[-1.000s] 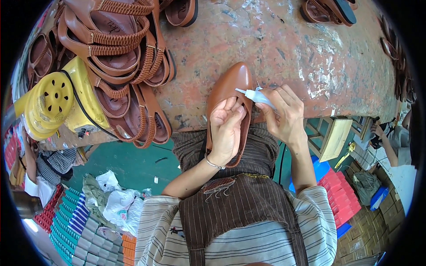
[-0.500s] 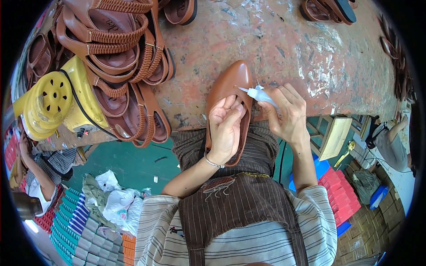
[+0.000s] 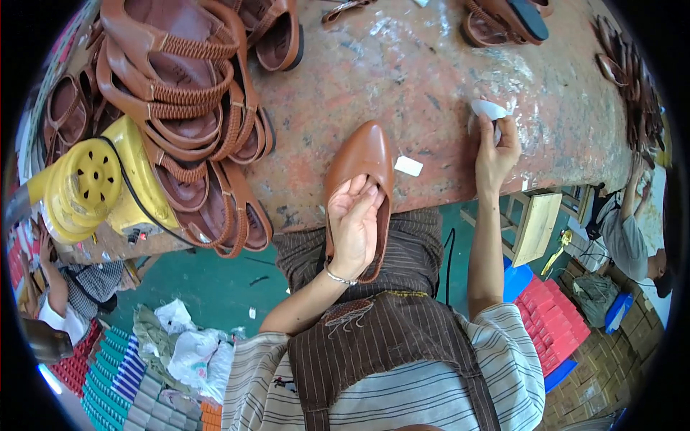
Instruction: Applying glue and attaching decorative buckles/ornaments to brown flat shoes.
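Observation:
A brown leather shoe (image 3: 361, 152) with a pointed toe rests in front of me at the near edge of the worktable, toe pointing away. My left hand (image 3: 353, 226) reaches into its opening and grips it by the inner side; the fingertips are partly hidden inside. Out to the right, my right hand (image 3: 497, 154) is closed on a small white glue bottle (image 3: 490, 109), low over the tabletop. Whether the bottle touches the table I cannot tell. Just right of the shoe's toe lies a small white rectangular piece (image 3: 408, 166).
Brown sandals (image 3: 190, 86) are piled at the left of the worktable (image 3: 345, 86), beside a yellow machine (image 3: 93, 179) with a cable. More sandals (image 3: 503, 25) lie at the far side and right edge. A wooden stool (image 3: 537, 226) stands below right. Other people are at both sides.
My right hand has carried the glue bottle away from the shoe, to the right and farther off. The shoe has shifted slightly nearer, and the white piece on the table now shows.

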The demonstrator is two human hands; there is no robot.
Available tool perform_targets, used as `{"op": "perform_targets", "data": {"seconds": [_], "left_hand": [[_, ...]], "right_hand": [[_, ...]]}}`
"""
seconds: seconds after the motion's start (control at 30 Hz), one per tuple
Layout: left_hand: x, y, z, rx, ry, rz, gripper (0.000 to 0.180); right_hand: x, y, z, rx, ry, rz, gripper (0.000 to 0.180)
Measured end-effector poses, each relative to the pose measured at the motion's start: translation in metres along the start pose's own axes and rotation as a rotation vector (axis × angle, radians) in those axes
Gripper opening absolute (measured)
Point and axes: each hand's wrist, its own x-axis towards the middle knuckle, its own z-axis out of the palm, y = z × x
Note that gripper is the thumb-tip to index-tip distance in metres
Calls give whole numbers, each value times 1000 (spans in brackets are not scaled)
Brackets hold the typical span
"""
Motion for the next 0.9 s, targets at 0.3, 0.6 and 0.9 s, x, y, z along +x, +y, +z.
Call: {"op": "perform_targets", "data": {"seconds": [0.3,0.6,0.9], "left_hand": [[3,1,0,-8,-17,23,12],[2,-4,-10,-21,-25,26,11],[3,-4,-10,-91,-2,16,12]], "right_hand": [[-6,-58,19,-253,135,-484,38],[121,-64,158,-486,80,-492,26],[96,-43,129,-264,-116,-229,23]]}}
